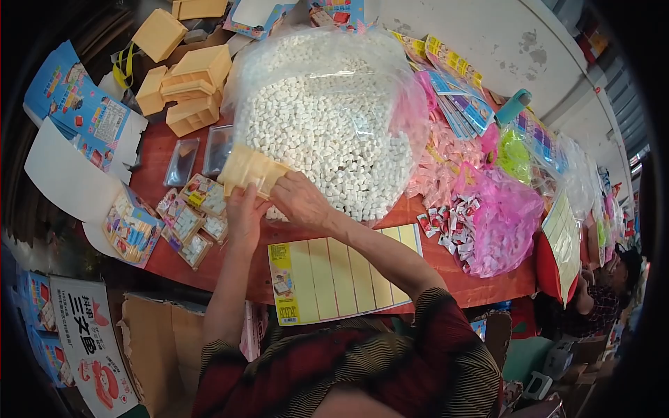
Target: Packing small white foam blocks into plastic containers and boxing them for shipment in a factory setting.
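Red-topped worktable [157,143], one. Pale-yellow ribbed plastic tray [249,166], one, at the near-left edge of one clear plastic bag [380,52] of white cubes [320,125], uncounted. Hands, two: left hand [245,210], half-closed on the tray's near edge; right hand [301,199], fingers bent, gripping its right end. Rectangular clear plastic trays [181,161], two, leftward.

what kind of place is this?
Likely a small packing workshop: a big heap of white pieces, many small wrapped packets and piled tan trays at a red table.

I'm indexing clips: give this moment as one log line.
left hand: holds tan tray | right hand: same tray | beyond: white pieces in clear bag
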The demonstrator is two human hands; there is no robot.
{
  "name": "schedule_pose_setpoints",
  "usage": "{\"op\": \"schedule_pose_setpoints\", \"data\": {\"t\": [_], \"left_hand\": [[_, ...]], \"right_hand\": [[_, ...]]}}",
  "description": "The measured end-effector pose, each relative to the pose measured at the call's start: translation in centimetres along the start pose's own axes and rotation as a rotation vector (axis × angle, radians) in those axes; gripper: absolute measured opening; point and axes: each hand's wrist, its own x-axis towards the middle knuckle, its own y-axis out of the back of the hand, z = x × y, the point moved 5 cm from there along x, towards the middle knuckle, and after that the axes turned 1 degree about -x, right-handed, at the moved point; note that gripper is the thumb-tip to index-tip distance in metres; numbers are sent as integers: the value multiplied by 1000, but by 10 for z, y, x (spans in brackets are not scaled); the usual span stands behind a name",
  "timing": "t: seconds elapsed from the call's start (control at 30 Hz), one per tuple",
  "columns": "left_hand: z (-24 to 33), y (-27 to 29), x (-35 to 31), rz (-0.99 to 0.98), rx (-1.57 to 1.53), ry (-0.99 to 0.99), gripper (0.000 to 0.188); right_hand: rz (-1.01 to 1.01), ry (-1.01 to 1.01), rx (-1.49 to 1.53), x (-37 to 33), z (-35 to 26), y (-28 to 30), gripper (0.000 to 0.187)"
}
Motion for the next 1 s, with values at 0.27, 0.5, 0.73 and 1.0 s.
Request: {"op": "schedule_pose_setpoints", "data": {"t": [0.27, 0.5, 0.73, 1.0], "left_hand": [[-46, -30, 7, 14, 44, 135, 23], [-54, -29, 14, 119, 79, 103, 20], [-65, -44, 27, 204, 144, 75, 23], [-76, -59, 39, 126, -68, 60, 27]], "right_hand": [[200, -464, 106, -38, 115, 34, 37], [-29, -506, -279, -31, 117, 4, 32], [286, -660, -126, -43, 146, 4, 20], [483, -905, 532, -35, 108, 4, 16]]}}
